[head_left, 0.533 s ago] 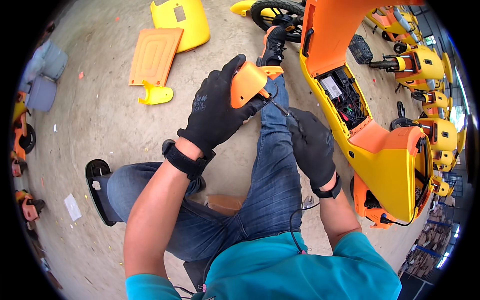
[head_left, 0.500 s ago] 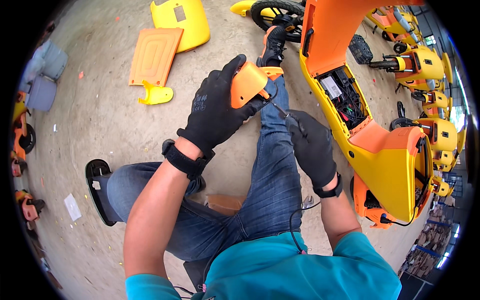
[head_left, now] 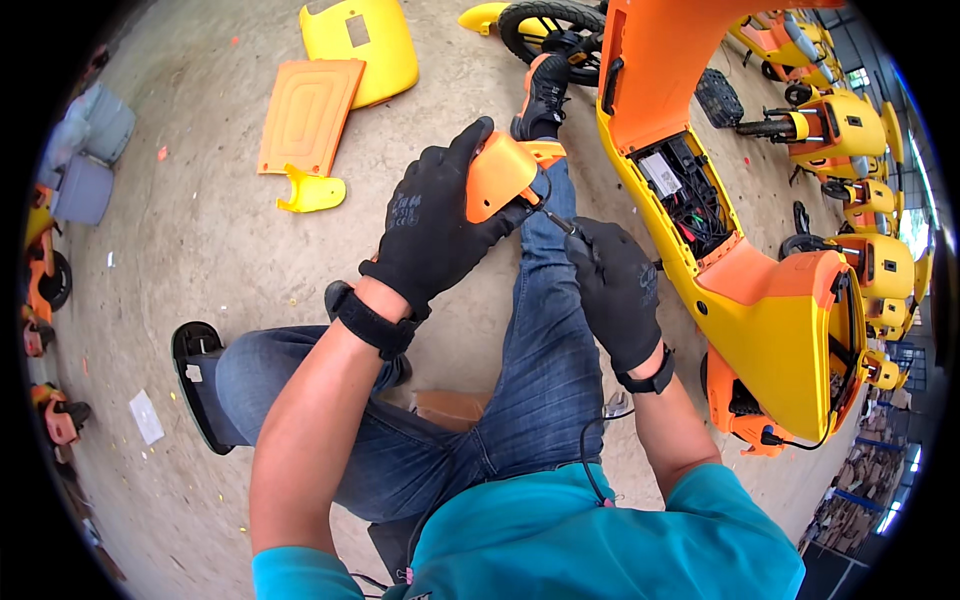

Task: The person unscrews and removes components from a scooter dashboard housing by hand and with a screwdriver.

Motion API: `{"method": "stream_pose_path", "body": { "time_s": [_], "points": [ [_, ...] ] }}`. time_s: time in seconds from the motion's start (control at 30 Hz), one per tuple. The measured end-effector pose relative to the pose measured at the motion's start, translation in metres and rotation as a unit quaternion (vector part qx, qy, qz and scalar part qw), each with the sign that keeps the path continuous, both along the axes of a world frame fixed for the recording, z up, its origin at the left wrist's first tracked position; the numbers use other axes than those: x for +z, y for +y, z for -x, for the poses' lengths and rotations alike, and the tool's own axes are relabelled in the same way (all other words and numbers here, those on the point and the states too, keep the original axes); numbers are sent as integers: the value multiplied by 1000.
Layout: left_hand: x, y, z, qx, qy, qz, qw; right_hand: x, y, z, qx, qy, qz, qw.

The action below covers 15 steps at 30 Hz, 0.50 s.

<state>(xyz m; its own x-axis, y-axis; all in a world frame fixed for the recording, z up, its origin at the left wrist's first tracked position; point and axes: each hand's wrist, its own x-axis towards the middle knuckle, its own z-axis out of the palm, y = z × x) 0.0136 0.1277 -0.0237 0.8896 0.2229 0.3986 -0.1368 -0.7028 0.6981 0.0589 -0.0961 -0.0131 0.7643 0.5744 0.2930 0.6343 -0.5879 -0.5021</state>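
Observation:
My left hand [head_left: 430, 220], in a black glove, grips an orange plastic part [head_left: 500, 172] above my outstretched leg, with a short dark cable looping at its right side. My right hand [head_left: 612, 290], also gloved, is closed around a screwdriver [head_left: 559, 221], whose shaft points up-left to the underside of the orange part; its tip is too small to make out clearly. Just to the right stands a yellow and orange scooter body [head_left: 760, 340] with an open bay of electronics and wires [head_left: 700, 215].
An orange panel [head_left: 305, 115], a yellow cover [head_left: 380, 50] and a small yellow piece [head_left: 310, 190] lie on the floor ahead. A wheel [head_left: 545, 30] is at the top. More scooters [head_left: 855, 135] line the right. Grey bins [head_left: 85, 180] stand far left.
Both hands have shifted very slightly, the orange part with the left one and the screwdriver with the right, which has turned a little. The grips are unchanged.

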Motion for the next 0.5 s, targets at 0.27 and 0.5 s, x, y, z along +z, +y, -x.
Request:
{"method": "stream_pose_path", "body": {
  "time_s": [0.27,0.5],
  "points": [
    [0,2,1,-10,-9,8,1000,5,-1,-1,-41,400,-83,912],
    [2,-1,0,-14,-9,23,1000,30,5,4,-60,509,-147,846]
  ]
}}
